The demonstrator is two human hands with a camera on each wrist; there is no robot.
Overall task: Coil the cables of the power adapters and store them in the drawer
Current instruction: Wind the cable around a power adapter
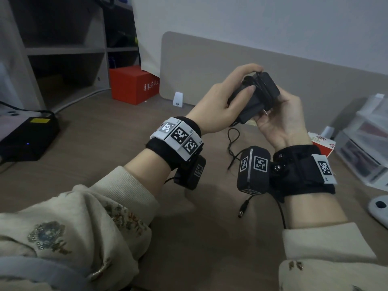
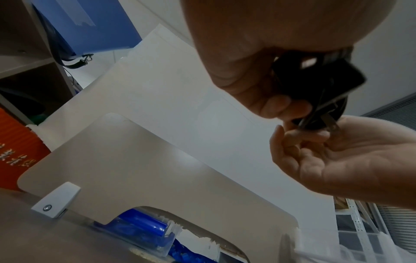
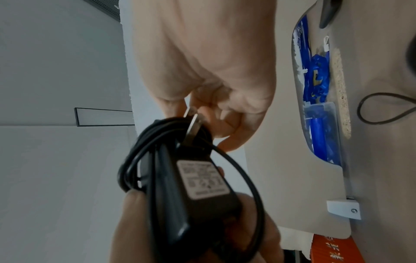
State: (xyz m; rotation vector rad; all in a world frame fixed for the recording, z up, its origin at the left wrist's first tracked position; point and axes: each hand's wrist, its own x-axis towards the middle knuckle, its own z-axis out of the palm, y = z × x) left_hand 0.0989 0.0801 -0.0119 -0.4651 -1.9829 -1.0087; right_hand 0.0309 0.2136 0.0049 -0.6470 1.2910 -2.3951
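Observation:
A black power adapter [image 1: 255, 97] is held up over the desk, with several turns of its thin black cable [image 3: 137, 160] wrapped round its body. My left hand [image 1: 254, 79] grips the adapter from the left, thumb on its face and fingers over its top. My right hand [image 1: 270, 116] is curled under the adapter by its metal prongs [image 3: 192, 124], pinching a loop of the cable. In the head view, the rest of the cable [image 1: 232, 141] hangs to the desk and ends in a barrel plug [image 1: 242, 210]. A label [image 3: 202, 179] shows on the adapter.
A clear plastic drawer unit [image 1: 367, 143] stands at the right edge of the wooden desk [image 1: 105, 133]. A beige divider panel [image 1: 210, 66] closes the back. A red box [image 1: 134, 85], a black device [image 1: 27, 135] and a small red-and-white box [image 1: 321, 143] also sit around.

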